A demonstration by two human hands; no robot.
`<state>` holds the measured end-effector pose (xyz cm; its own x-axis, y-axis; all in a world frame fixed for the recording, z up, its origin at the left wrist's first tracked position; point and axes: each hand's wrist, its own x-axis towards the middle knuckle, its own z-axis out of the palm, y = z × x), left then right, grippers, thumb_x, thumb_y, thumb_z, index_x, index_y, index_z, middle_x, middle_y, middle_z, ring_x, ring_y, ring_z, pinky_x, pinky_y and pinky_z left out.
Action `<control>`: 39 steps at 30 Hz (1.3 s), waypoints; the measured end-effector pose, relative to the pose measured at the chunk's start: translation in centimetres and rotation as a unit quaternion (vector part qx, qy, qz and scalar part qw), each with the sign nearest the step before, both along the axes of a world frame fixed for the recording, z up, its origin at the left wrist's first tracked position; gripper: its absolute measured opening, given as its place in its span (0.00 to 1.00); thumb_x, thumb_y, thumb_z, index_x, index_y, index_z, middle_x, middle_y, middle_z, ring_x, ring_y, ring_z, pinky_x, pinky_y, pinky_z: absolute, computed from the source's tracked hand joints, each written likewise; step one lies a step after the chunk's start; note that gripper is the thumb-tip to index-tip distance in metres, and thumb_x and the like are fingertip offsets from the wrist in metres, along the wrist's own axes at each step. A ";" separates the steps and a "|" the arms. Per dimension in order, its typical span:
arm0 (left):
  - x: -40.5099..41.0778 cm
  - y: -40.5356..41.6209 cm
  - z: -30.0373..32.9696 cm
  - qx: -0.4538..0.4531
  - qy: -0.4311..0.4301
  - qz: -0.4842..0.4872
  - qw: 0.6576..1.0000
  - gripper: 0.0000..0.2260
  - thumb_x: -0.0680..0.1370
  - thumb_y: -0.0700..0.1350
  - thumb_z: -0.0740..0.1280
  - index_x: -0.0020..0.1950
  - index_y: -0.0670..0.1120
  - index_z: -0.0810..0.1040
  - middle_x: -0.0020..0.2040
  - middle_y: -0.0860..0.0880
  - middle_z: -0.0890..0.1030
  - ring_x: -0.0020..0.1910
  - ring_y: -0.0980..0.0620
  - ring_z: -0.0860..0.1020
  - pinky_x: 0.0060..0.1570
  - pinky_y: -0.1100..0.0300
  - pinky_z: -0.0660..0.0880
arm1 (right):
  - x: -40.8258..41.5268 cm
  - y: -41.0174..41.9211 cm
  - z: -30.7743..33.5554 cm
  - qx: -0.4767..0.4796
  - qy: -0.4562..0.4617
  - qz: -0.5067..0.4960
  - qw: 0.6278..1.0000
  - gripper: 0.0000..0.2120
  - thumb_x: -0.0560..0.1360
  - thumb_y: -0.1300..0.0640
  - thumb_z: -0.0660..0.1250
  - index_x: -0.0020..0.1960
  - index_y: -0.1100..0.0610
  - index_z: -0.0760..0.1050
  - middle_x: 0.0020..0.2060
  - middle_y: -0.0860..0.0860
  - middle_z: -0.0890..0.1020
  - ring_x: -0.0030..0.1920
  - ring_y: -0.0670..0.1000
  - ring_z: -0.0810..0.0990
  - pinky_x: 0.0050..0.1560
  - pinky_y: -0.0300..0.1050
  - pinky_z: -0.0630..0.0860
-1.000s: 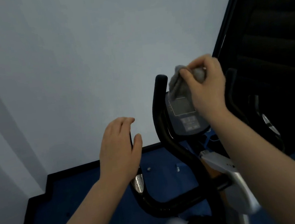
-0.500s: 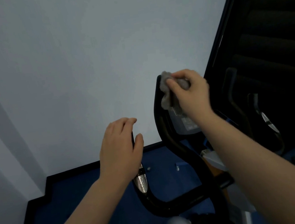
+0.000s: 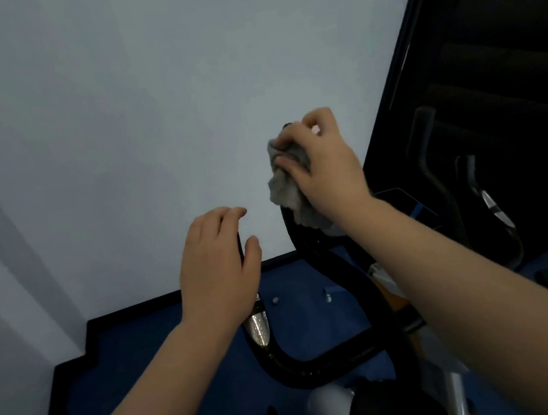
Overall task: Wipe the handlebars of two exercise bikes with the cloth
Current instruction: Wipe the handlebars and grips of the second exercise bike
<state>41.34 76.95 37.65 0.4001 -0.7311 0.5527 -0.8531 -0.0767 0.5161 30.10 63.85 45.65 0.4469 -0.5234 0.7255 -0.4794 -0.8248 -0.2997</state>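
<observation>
Head view, the only one supplied. We note the right hand (image 3: 326, 169) clenched around a grey cloth (image 3: 286, 188), fingers (image 3: 291, 136) bunching it against the top of the near bike's right upright handlebar (image 3: 309, 254). The cloth covers the tip of that bar and hangs a little down its left side; the tip itself is hidden under fabric. The left hand (image 3: 218, 269) sits on the left handlebar (image 3: 258, 330), thumb and fingers curled loosely about it w/ a gap showing at the thumb; we judge it a light steadying hold, not a firm clamp, and it carries no cloth.

Both bars join in a black U-shaped bend (image 3: 306, 365) low in frame, above blue floor (image 3: 140, 368). A second bike (image 3: 433, 167) stands to the right in deep shadow, well apart from both hands; its bars are dim and its condition can't be read.

Progress, as judgement: work is on bike no. 1, right bar, upper end. We can't tell from surface appearance which sections are already clean; no streaks or damp marks resolve. Left to do, at min.: the remainder of this bar's length as needed, possibly the left bar under the bare hand, and the whole of bike no. 2. We rate the task less than half complete.
</observation>
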 end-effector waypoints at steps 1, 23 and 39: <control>0.0 0.1 0.1 0.003 -0.001 -0.001 1.000 0.16 0.77 0.45 0.62 0.65 0.46 0.72 0.61 0.50 0.74 0.61 0.52 0.68 0.61 0.57 0.68 | 0.5 -0.2 -0.9 -0.017 0.022 -0.007 1.000 0.03 0.74 0.57 0.68 0.48 0.55 0.77 0.52 0.54 0.71 0.43 0.51 0.75 0.35 0.46 0.76; -4.8 1.9 -0.3 -0.017 0.104 -0.021 0.994 0.23 0.78 0.46 0.59 0.72 0.45 0.64 0.76 0.48 0.59 0.76 0.51 0.52 0.74 0.56 0.50 | -10.4 1.7 -5.7 0.207 0.215 0.181 0.937 0.03 0.70 0.54 0.74 0.43 0.48 0.82 0.46 0.44 0.77 0.49 0.44 0.77 0.54 0.40 0.72; -15.7 7.8 -3.0 0.106 0.201 -0.134 0.965 0.13 0.78 0.47 0.61 0.62 0.59 0.70 0.56 0.67 0.71 0.59 0.71 0.66 0.55 0.72 0.63 | -19.0 11.8 -13.7 0.317 -0.053 0.047 0.946 0.02 0.71 0.60 0.72 0.42 0.55 0.80 0.43 0.49 0.78 0.47 0.43 0.77 0.49 0.32 0.73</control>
<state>25.60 84.79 34.65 0.3319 -0.9175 0.2193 -0.5915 -0.0213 0.8060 11.07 75.65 31.90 0.4549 -0.8304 0.3218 -0.3526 -0.4997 -0.7912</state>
